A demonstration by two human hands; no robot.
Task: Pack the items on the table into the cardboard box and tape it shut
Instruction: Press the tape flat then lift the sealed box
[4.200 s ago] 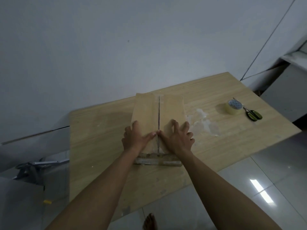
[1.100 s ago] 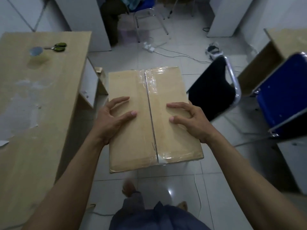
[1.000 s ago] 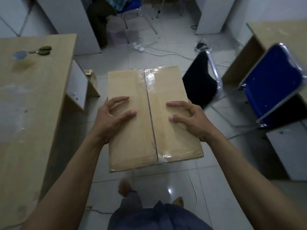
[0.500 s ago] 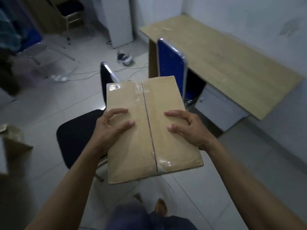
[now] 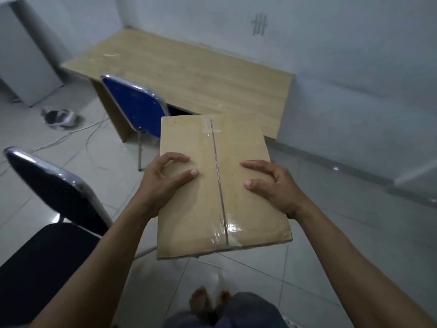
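I carry a closed cardboard box (image 5: pixel 201 204) in the air in front of me, its top flaps sealed with clear tape along the centre seam. My left hand (image 5: pixel 163 183) grips its left edge, thumb lying on the top and fingers curled over the side. My right hand (image 5: pixel 272 185) grips the right edge the same way. The box hangs above the tiled floor, away from any table. The underside of the box is hidden.
A wooden desk (image 5: pixel 189 67) stands ahead against the wall, with a blue chair (image 5: pixel 137 107) at its left end. A black chair (image 5: pixel 47 221) is close at my lower left. Cables and a shoe (image 5: pixel 59 117) lie on the floor at left. My feet (image 5: pixel 208 301) show below.
I have lifted the box off the first table and turned away with it. The view has swung round the room to the second desk. My grip on the box is unchanged.
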